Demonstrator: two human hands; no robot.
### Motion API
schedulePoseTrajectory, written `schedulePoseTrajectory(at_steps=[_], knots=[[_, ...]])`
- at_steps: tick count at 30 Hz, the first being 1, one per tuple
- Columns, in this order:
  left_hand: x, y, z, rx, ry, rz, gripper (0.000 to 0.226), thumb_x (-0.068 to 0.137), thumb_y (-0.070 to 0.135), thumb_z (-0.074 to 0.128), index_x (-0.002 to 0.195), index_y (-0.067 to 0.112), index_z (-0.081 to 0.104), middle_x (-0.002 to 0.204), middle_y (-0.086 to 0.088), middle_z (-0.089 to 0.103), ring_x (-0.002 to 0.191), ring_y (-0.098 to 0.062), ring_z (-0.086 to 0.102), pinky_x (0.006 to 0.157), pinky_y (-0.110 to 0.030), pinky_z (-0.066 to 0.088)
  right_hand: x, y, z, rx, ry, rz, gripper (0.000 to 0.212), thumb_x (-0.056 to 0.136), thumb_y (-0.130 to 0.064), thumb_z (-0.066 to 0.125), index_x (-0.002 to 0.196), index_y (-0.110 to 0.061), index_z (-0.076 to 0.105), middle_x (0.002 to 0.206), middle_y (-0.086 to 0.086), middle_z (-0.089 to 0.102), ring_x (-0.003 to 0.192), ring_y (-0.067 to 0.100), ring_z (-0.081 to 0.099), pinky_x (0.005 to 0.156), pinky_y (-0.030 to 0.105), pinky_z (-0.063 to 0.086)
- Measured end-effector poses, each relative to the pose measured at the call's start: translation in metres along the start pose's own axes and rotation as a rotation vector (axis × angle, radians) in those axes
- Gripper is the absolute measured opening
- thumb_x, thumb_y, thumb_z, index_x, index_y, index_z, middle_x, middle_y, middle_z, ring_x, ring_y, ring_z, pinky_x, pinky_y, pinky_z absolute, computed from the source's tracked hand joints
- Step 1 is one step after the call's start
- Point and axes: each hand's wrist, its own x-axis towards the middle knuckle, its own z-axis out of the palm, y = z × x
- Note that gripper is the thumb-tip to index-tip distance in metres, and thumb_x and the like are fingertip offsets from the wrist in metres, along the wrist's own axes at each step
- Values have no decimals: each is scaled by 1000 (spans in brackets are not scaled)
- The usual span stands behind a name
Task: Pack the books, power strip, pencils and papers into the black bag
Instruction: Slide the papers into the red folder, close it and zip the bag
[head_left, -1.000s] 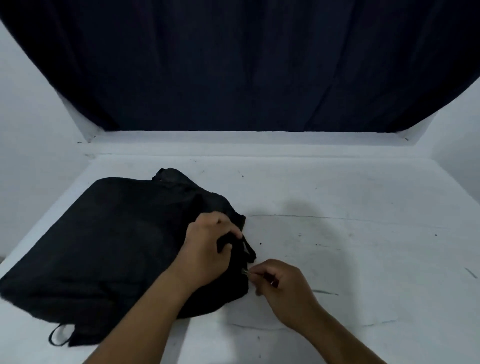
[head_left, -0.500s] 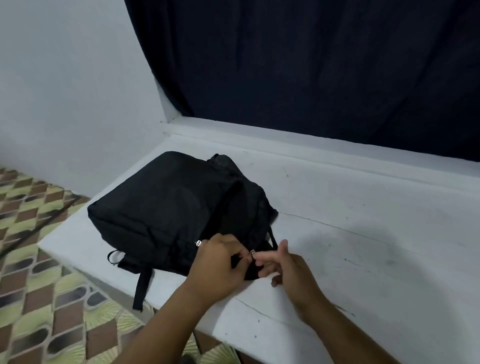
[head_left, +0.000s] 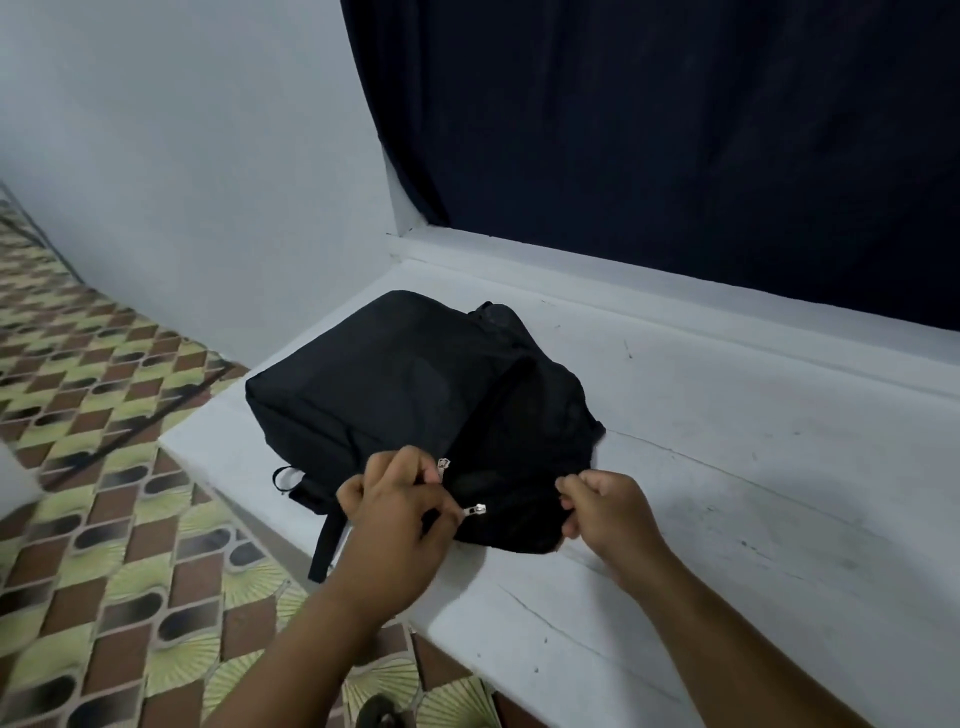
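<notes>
Black bag (head_left: 395, 395) lying soft, bulging. Your left hand (head_left: 400, 514) pinching zipper pull (head_left: 475, 510); right hand (head_left: 602, 509) gripping fabric edge. Keep bracing there.

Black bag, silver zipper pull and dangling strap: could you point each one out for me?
black bag (head_left: 384, 384): head view, on its broad flat top panel.
silver zipper pull (head_left: 475, 510): head view, on the metal tab.
dangling strap (head_left: 326, 545): head view, midway down the hanging webbing.
</notes>
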Motion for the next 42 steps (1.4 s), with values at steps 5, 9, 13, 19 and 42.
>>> schedulePoseTrajectory(at_steps=[5, 9, 13, 19, 42], knots=[[7, -56, -30, 51, 61, -196, 18, 76, 43, 63, 65, 31, 69, 91, 17, 45, 100, -9, 36, 84, -36, 21, 11, 3, -8, 54, 23, 12, 30, 93, -15, 58, 65, -5, 55, 54, 9, 58, 46, 17, 52, 47, 29, 40], [10, -72, -38, 40, -47, -288, 22, 85, 46, 70, 72, 28, 73, 95, 15, 47, 105, -12, 37, 89, -35, 18, 22, 3, -11, 88, 61, 48, 29, 94, -17, 57, 68, -6, 58, 51, 13, 61, 52, 25, 57, 50, 31, 46], [18, -73, -43, -2, -26, -257, 6, 88, 38, 71, 84, 39, 67, 108, 17, 50, 114, -14, 38, 95, -38, 23, 43, 6, -17, 256, 188, 97, 24, 95, -16, 57, 77, -1, 61, 67, 15, 64, 59, 30, 67, 66, 41, 61], [67, -120, -78, -80, 73, -394, 31, 89, 49, 62, 117, 37, 64, 132, 1, 56, 126, -27, 49, 106, -55, 41, 84, 4, -38, 731, 297, 191, 21, 98, -10, 57, 115, 2, 60, 100, 12, 64, 78, 20, 66, 82, 36, 60], [254, -150, -56, -414, -386, -150, 25, 90, 44, 68, 78, 21, 69, 77, 2, 70, 72, -14, 67, 69, -28, 50, 33, -53, 85, 29, 662, 153, 44, 90, -59, 53, 121, -28, 62, 114, -10, 65, 103, 13, 62, 92, 38, 50]])
